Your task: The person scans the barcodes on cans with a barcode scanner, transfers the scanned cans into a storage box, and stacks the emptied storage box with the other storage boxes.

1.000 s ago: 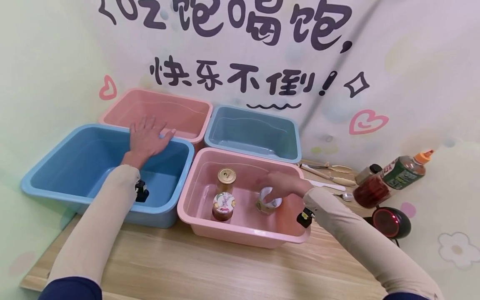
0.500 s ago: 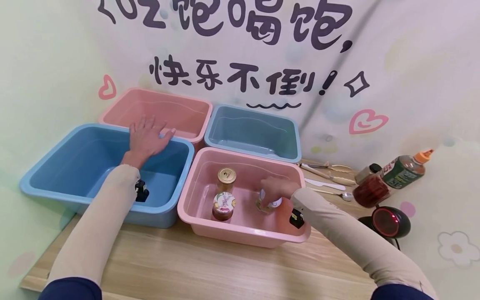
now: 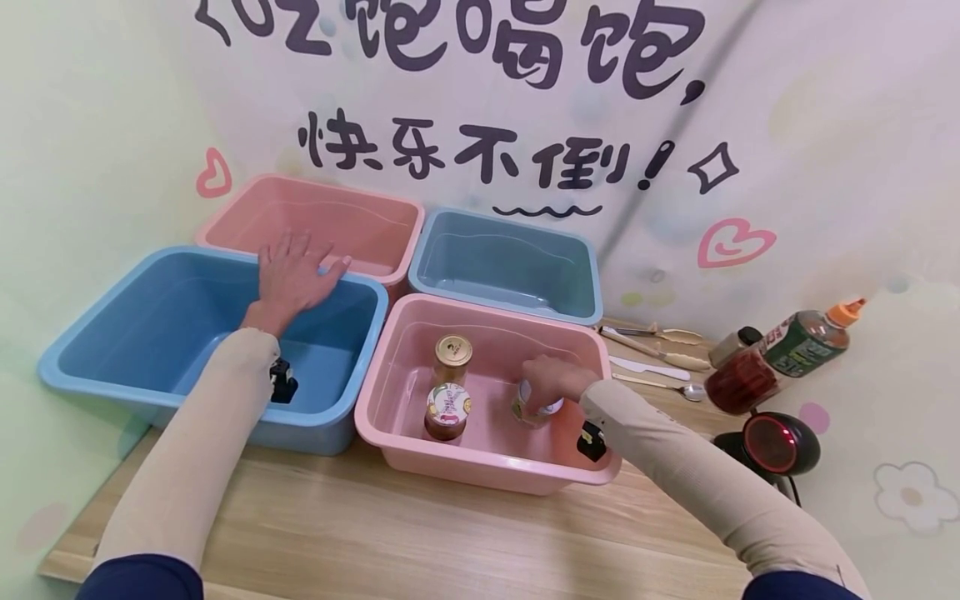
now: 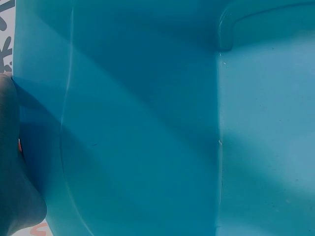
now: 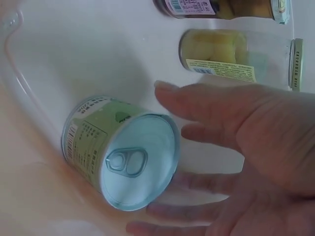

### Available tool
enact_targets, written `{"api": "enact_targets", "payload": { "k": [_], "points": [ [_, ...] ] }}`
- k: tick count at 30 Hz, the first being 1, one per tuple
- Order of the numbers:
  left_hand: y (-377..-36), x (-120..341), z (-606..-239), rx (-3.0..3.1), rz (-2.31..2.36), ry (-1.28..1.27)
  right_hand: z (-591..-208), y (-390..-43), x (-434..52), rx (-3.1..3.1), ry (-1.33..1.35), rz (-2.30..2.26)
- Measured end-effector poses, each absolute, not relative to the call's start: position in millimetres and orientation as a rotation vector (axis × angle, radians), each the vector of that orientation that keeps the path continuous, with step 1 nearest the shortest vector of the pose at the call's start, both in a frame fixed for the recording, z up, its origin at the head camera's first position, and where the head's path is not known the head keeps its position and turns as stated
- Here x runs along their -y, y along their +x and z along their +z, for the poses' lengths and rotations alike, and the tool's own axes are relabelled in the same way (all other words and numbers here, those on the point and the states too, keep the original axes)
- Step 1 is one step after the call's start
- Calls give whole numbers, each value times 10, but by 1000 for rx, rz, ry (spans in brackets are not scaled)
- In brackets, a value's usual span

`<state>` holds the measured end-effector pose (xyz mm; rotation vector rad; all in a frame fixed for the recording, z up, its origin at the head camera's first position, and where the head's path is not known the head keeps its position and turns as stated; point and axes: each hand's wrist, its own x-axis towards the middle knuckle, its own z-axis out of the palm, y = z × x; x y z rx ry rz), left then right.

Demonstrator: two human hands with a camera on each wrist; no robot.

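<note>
My right hand [image 3: 558, 379] reaches down into the front pink tub [image 3: 480, 479], beside a pull-tab can [image 5: 98, 135] with a green label. In the right wrist view, thumb and spread fingers stand around the can's lid end, and the thumb is apart from it. To the can's left in the head view are a gold-lidded jar [image 3: 453, 354] with pale yellow contents and a darker jar [image 3: 447, 410] with a patterned white lid. My left hand [image 3: 292, 275] lies with spread fingers over the back rim of the large blue tub [image 3: 337, 417].
Behind stand another pink tub [image 3: 315, 185] and a smaller blue tub [image 3: 510, 308]. At right lie tongs [image 3: 678, 335], a knife [image 3: 652, 368] and a spoon [image 3: 690, 392], near a sauce bottle [image 3: 806, 350], a black-capped jar [image 3: 735, 346] and a round black device [image 3: 780, 442].
My right hand has come lower and slightly left over the can since a second ago, moving little in the last half second. The left hand stays on the rim.
</note>
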<state>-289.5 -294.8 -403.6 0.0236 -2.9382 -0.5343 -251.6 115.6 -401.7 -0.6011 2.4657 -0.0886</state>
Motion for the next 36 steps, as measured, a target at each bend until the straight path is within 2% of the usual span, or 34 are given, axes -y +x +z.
{"api": "enact_targets", "payload": {
  "k": [10, 36],
  "points": [
    [-2898, 2949, -4024, 2927, -537, 21, -4068, -2457, -1158, -2485, -569, -143],
    [-2896, 2941, -4035, 2925, -546, 20, -4182, -2463, -1100, -2553, -684, -104]
  ]
}}
